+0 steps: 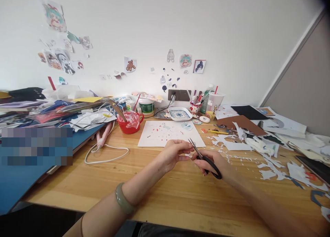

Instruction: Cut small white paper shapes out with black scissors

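Observation:
Black-handled scissors (211, 166) are in my right hand (211, 159), fingers through the loops, blades pointing up and left. The blades look slightly parted beside the fingertips of my left hand (175, 153). My left thumb and fingers pinch a small white piece of paper (188, 155), mostly hidden by the fingers. Just beyond both hands lies a white sheet (157, 134) with many tiny coloured cut-outs scattered on it. A round pale cut-out (186, 126) rests near its right edge.
White paper scraps (268, 173) litter the wooden table (154, 195) on the right, near brown paper (242, 124). Behind stand a red mug (130, 125), a square dish (179, 114) and a pen cup (195, 108). A pink corded tool (103, 135) lies left, beside heaped papers.

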`<state>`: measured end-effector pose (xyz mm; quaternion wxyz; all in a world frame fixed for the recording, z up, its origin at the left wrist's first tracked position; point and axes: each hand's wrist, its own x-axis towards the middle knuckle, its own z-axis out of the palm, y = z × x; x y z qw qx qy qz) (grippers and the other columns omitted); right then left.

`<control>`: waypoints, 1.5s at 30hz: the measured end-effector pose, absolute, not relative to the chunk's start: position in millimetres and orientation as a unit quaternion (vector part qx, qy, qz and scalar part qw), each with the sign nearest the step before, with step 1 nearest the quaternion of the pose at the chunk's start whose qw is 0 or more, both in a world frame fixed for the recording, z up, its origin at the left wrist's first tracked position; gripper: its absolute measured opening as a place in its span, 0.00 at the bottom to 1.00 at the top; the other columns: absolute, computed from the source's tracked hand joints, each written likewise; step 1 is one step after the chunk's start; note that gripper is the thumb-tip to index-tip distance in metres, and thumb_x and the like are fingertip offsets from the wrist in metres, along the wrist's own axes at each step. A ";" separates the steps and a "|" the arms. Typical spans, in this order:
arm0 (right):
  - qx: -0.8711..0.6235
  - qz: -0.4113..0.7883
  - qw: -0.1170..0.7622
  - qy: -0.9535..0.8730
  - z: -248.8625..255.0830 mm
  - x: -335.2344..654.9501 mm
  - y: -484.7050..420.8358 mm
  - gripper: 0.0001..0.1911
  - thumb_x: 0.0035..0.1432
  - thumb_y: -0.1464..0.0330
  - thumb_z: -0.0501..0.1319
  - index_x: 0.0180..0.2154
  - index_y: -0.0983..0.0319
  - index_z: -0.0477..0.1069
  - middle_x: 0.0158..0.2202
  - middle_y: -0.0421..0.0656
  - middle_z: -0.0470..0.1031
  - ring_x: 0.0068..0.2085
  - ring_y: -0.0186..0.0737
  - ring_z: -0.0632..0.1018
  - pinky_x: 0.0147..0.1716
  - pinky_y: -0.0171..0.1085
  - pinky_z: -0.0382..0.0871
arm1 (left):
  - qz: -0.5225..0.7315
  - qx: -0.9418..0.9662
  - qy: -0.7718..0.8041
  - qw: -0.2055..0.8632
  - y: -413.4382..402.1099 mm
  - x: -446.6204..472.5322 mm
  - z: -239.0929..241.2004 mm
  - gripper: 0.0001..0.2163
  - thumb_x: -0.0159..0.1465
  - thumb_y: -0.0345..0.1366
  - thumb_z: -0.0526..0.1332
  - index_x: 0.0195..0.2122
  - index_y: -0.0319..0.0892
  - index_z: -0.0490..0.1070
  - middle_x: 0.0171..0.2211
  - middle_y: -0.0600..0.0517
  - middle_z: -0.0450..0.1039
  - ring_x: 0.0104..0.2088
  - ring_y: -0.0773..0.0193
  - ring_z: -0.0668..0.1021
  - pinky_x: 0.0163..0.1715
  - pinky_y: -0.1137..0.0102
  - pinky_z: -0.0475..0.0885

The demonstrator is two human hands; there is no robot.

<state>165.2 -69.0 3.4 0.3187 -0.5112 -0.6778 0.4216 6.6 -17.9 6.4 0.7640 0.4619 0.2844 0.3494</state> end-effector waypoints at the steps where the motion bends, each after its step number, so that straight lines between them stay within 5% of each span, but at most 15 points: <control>1: -0.510 0.421 0.318 -0.679 3.7 165.3 -69.0 0.11 0.50 0.62 0.56 0.30 0.64 0.65 0.16 0.35 0.62 0.18 0.30 0.66 0.19 0.30 0.59 | 0.342 0.460 0.286 0.768 -17.8 6.2 6.8 0.07 0.45 0.34 0.63 0.25 0.36 0.71 0.26 0.51 0.69 0.27 0.71 0.70 0.26 0.76 0.66; 16: -0.525 0.423 0.315 -0.668 3.6 163.8 -72.4 0.12 0.49 0.61 0.56 0.29 0.64 0.64 0.18 0.35 0.59 0.19 0.29 0.64 0.19 0.31 0.61 | 0.352 0.566 0.362 0.652 -17.0 3.6 18.4 0.07 0.46 0.36 0.61 0.22 0.36 0.70 0.23 0.49 0.70 0.27 0.68 0.69 0.21 0.76 0.66; 45: -0.511 0.408 0.332 -0.680 1.1 164.6 -68.8 0.10 0.50 0.63 0.55 0.27 0.64 0.65 0.15 0.34 0.60 0.17 0.29 0.64 0.18 0.30 0.59 | 0.395 0.497 0.325 0.701 -21.4 9.4 13.4 0.07 0.45 0.34 0.63 0.23 0.35 0.70 0.24 0.49 0.69 0.26 0.70 0.69 0.25 0.75 0.66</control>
